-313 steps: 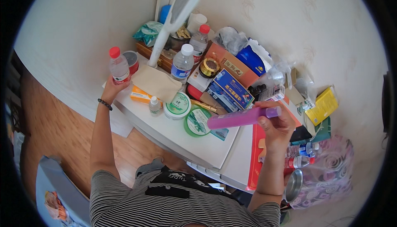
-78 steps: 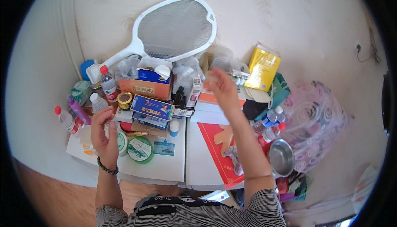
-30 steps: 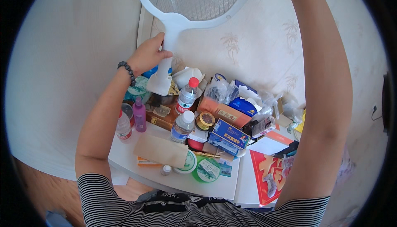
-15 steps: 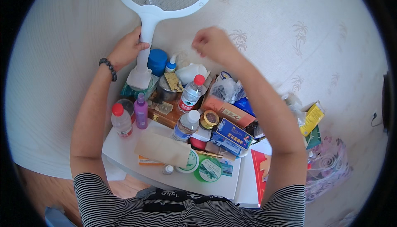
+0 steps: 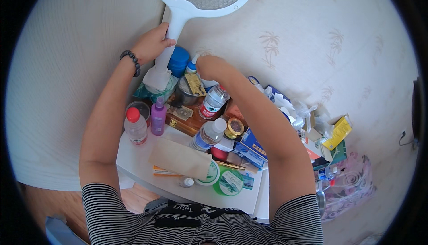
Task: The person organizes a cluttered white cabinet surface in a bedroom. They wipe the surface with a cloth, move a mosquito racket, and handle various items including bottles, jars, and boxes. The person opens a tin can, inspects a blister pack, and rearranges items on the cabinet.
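My left hand [image 5: 156, 44], with a dark bead bracelet at its wrist, is closed around the white handle of an electric mosquito swatter [image 5: 181, 13]. Its mesh head runs out of the top of the view, while the handle's base stands by a green plastic bag [image 5: 151, 94]. Curled fingers make a closed shape of my right hand [image 5: 214, 69], low over the back of the clutter. It is right beside a small blue-and-white pump bottle [image 5: 191, 66]; whatever its fingers hold, if anything, is hidden. Just left of that bottle stands a blue tub [image 5: 179, 61].
Bottles crowd the white tabletop [image 5: 138, 167]: a red-capped one [image 5: 136, 127], a purple one [image 5: 158, 118], a white-capped one [image 5: 208, 135]. A wooden box [image 5: 183, 122] carries several things. Green jars [image 5: 230, 181] stand near the front edge. Boxes and plastic bags fill the right side.
My right hand has come down and slightly left, from above the clutter to beside the pump bottle. My left hand keeps its hold on the swatter. The whole view has shifted slightly.
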A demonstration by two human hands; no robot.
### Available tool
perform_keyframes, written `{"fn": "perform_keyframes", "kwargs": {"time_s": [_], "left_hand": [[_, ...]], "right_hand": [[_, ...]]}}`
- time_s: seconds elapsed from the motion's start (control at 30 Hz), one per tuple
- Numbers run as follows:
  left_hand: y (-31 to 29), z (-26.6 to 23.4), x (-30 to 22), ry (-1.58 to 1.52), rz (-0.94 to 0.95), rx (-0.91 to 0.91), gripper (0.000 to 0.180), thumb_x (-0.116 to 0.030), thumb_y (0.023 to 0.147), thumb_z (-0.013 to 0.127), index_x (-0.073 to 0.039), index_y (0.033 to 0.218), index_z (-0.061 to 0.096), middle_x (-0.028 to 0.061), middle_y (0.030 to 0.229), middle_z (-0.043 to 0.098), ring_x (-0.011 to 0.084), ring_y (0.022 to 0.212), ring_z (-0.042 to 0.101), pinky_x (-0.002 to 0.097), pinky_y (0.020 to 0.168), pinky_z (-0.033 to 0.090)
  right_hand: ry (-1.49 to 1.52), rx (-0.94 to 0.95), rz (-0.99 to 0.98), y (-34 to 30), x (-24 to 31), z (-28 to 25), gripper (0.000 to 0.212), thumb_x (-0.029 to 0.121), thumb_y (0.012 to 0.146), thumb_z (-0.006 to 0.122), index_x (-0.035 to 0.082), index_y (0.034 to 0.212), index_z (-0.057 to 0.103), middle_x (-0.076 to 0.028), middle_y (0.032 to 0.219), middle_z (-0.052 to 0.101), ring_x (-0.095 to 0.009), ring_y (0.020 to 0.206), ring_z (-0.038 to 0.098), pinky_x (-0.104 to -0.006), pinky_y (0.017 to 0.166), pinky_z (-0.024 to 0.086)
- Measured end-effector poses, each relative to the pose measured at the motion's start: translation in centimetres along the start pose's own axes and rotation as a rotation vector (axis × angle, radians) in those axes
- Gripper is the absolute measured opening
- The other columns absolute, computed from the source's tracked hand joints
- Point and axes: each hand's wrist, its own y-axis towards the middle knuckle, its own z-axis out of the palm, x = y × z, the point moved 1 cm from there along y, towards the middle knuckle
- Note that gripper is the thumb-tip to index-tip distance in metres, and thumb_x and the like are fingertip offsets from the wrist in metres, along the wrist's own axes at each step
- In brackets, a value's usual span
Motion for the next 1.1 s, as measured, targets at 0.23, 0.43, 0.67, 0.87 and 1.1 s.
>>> {"fn": "perform_keyframes", "kwargs": {"time_s": [0.23,0.43,0.67,0.87,1.1], "left_hand": [[0.1,0.0,0.2,-0.04,0.002,0.013,0.028,-0.019,0.09,0.061,-0.001,0.107,0.049,0.0189,0.101,0.064,0.0316,0.094,0.063,0.0397,0.082,0.048],[0.2,0.1,1.1,0.009,0.024,0.002,0.028,-0.022,0.091,0.061,-0.002,0.106,0.049,0.0195,0.102,0.064,0.0338,0.094,0.063,0.0409,0.081,0.049],[0.2,0.3,1.0,0.045,0.034,-0.008,0.028,-0.023,0.091,0.06,-0.001,0.105,0.048,0.0199,0.101,0.064,0.0351,0.093,0.063,0.0424,0.08,0.049],[0.3,0.5,1.9,-0.018,0.045,-0.027,0.029,-0.022,0.091,0.06,-0.001,0.107,0.049,0.0205,0.101,0.065,0.0354,0.092,0.064,0.0418,0.08,0.05],[-0.1,0.3,0.7,0.046,0.019,-0.023,0.029,-0.022,0.092,0.059,-0.001,0.109,0.049,0.021,0.102,0.065,0.0344,0.093,0.064,0.0413,0.08,0.051]], "right_hand": [[0.039,-0.082,0.131,1.5,1.1,2.5,0.017,0.006,0.075,0.06,0.0,0.086,0.071,-0.021,0.091,0.069,-0.034,0.089,0.067,-0.0418,0.076,0.054],[-0.001,0.122,0.143,1.9,2.4,3.2,0.017,0.008,0.07,0.066,0.002,0.084,0.073,-0.018,0.089,0.07,-0.033,0.083,0.069,-0.0412,0.071,0.055],[0.104,0.283,0.232,3.3,1.6,5.3,0.03,0.019,0.06,0.077,0.001,0.083,0.074,-0.015,0.084,0.071,-0.031,0.079,0.07,-0.0398,0.069,0.056],[0.207,0.092,0.282,3.9,0.4,6.8,0.023,0.012,0.066,0.069,-0.004,0.082,0.072,-0.021,0.083,0.07,-0.033,0.08,0.07,-0.0429,0.068,0.055],[0.197,0.038,0.259,3.9,0.1,6.5,0.02,0.005,0.07,0.06,-0.009,0.082,0.069,-0.025,0.088,0.068,-0.038,0.071,0.069,-0.0447,0.062,0.055]]}}
